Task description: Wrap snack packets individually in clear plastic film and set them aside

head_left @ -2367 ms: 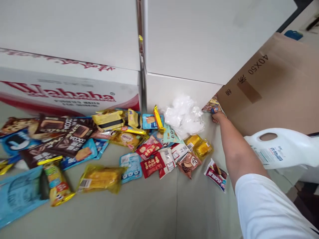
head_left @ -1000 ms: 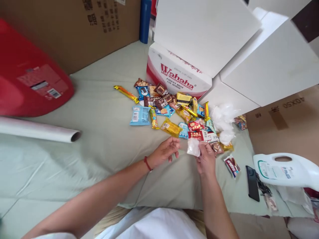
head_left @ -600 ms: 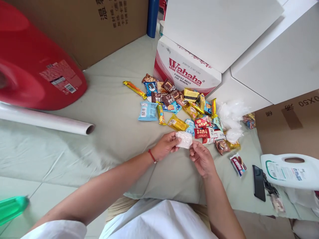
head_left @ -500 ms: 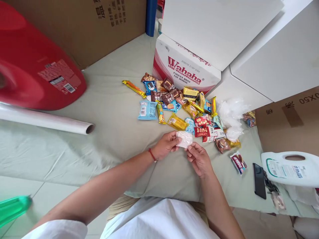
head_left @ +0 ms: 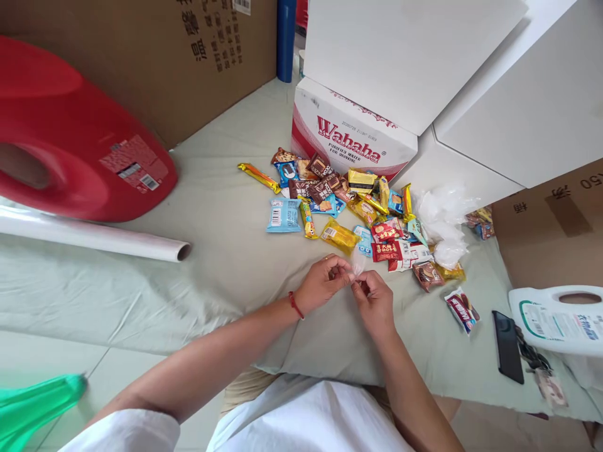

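Note:
A small clear plastic bag [head_left: 359, 261] is pinched between the fingertips of my left hand [head_left: 325, 284] and my right hand [head_left: 374, 300]. Both hands are closed and nearly touch at the bag's near edge, above the green cloth. Just beyond them lies a pile of wrapped snacks: a yellow packet [head_left: 340, 236], a light-blue packet [head_left: 283, 215], red packets [head_left: 387, 251] and brown cocoa packets [head_left: 325, 188]. Crumpled clear plastic bags [head_left: 445, 216] rest at the pile's right side. A purple-and-white snack packet [head_left: 462, 309] lies apart, to the right of my right hand.
Behind the snacks stands a Wahaha water carton [head_left: 353, 135]. On the left are a red jug [head_left: 89, 138] and a white roll [head_left: 94, 233]. A phone [head_left: 507, 346], keys [head_left: 532, 351] and a white detergent bottle [head_left: 558, 317] sit at right. Cardboard boxes flank the cloth [head_left: 226, 263].
The bag was spread flat between my hands; now it is gathered and points away from me. My hands have come closer together. The view has shifted slightly left.

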Available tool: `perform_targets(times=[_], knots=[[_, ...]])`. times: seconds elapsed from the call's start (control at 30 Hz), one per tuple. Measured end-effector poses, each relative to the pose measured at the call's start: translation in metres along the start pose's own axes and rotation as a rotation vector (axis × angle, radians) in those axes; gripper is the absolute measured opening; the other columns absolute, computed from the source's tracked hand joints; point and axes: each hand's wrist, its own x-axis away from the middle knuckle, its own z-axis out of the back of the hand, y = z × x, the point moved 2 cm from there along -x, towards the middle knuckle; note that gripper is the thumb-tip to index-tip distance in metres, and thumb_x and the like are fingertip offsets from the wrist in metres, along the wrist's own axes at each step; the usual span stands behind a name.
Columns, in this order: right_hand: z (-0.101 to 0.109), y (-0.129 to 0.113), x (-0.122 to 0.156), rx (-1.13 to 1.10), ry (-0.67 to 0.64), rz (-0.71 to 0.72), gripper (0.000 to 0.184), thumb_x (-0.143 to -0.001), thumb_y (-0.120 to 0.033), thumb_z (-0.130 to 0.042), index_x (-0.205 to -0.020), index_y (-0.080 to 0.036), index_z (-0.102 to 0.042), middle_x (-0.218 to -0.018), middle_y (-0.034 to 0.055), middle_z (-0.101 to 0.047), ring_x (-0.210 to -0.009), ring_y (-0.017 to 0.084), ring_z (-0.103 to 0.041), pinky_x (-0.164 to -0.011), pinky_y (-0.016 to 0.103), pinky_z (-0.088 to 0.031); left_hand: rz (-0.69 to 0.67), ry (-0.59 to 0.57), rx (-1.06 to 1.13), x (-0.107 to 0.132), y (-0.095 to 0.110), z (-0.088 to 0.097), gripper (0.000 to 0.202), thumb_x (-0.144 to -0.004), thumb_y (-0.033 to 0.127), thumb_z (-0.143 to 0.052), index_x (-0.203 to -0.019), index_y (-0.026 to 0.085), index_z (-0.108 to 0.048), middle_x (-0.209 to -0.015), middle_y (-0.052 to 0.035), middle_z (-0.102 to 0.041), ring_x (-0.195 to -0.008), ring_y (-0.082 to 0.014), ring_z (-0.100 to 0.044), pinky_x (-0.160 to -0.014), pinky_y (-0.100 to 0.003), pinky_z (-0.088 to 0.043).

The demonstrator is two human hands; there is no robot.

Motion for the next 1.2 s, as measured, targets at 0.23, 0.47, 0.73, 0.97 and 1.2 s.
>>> perform_targets(times=[0.23,0.47,0.73,0.97,1.2], knots=[[-0.006,-0.004,-0.001,-0.072,-0.048,-0.067,0.010,-0.090,-0.032,-0.066,-0.082,-0.026,-0.067,-0.074,-0.0015,-0.058,-0.062,0.016,-0.047,-0.062,0.029,-0.038,0.022,0.016,0.005,-0.002,0.000,0.002,0.024,-0.087,0.043,-0.068,-0.085,0.019,-0.071,-0.082,-0.0028,-0.067,-0.078,-0.0179,-0.059,-0.073,-0.030,-0.045],[-0.004,-0.005,-0.001,-0.090,-0.108,-0.022,0.008,-0.089,-0.032,-0.067,-0.086,-0.025,-0.070,-0.078,-0.0003,-0.059,-0.070,0.017,-0.052,-0.068,0.030,-0.041,-0.023,-0.001,-0.063,0.000,0.006,0.002,0.022,-0.085,0.040,-0.069,-0.081,0.019,-0.072,-0.076,-0.0019,-0.060,-0.071,-0.0160,-0.053,-0.066,-0.028,-0.043],[-0.005,0.002,-0.003,-0.534,-0.036,-0.308,0.029,-0.081,-0.049,-0.079,-0.079,-0.023,-0.067,-0.075,-0.0028,-0.062,-0.067,0.014,-0.049,-0.063,0.026,-0.042,-0.009,0.022,0.011,-0.002,0.001,0.002,0.027,-0.086,0.045,-0.069,-0.083,0.019,-0.065,-0.080,-0.0009,-0.060,-0.076,-0.0166,-0.053,-0.072,-0.029,-0.043],[0.014,0.016,0.001,-0.759,0.009,-0.477,0.036,-0.068,-0.047,-0.090,-0.086,-0.022,-0.071,-0.079,0.0010,-0.069,-0.067,0.014,-0.054,-0.059,0.026,-0.045,0.191,0.011,0.446,-0.007,0.002,0.007,0.041,-0.075,0.051,-0.082,-0.084,0.019,-0.059,-0.087,0.0003,-0.059,-0.084,-0.0150,-0.054,-0.081,-0.030,-0.050],[0.019,0.020,-0.008,-0.909,0.037,-0.497,0.049,-0.075,-0.066,-0.079,-0.101,-0.026,-0.073,-0.102,0.0037,-0.073,-0.078,0.018,-0.063,-0.061,0.029,-0.052,0.157,-0.025,0.449,-0.004,0.000,0.002,0.037,-0.076,0.047,-0.082,-0.080,0.017,-0.060,-0.081,0.0010,-0.060,-0.080,-0.0135,-0.056,-0.084,-0.031,-0.050]])
